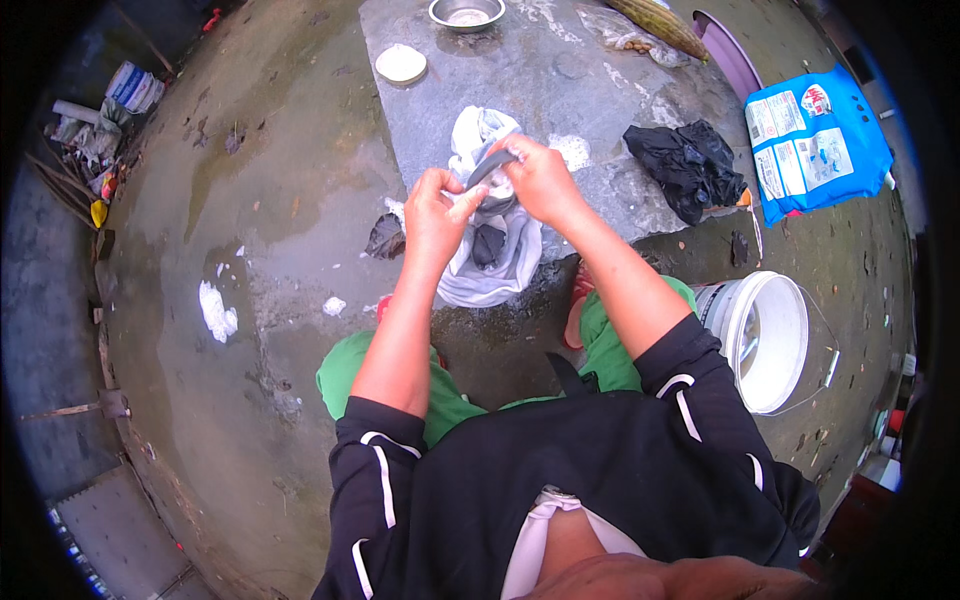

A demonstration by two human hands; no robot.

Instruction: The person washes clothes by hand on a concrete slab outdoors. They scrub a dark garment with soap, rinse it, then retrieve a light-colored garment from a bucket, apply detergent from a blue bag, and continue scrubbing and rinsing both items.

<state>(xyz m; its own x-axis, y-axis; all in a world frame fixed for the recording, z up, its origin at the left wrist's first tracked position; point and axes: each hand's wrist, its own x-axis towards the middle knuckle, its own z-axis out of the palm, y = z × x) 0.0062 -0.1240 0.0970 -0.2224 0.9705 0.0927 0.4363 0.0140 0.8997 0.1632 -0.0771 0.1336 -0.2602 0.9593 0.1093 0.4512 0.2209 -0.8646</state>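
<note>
Both my hands grip a dark grey strip of wet fabric (489, 168), stretched between them. My left hand (444, 206) pinches its lower left end, and my right hand (534, 176) holds the upper right end. Below and behind them a light grey and white wet cloth (493, 281) hangs over the near edge of a stone slab (420, 112), with a dark patch in its folds. Its white upper part lies bunched on the slab beyond my hands. Soap foam (571, 151) sits on the slab to the right of my right hand.
A metal basin (466, 13) and a round white item (401, 64) are at the slab's far side. On the right are a black plastic bag (684, 166), a blue packet (821, 142) and a white bucket (772, 341) beside my leg. Foam (217, 311) spots the wet ground leftward.
</note>
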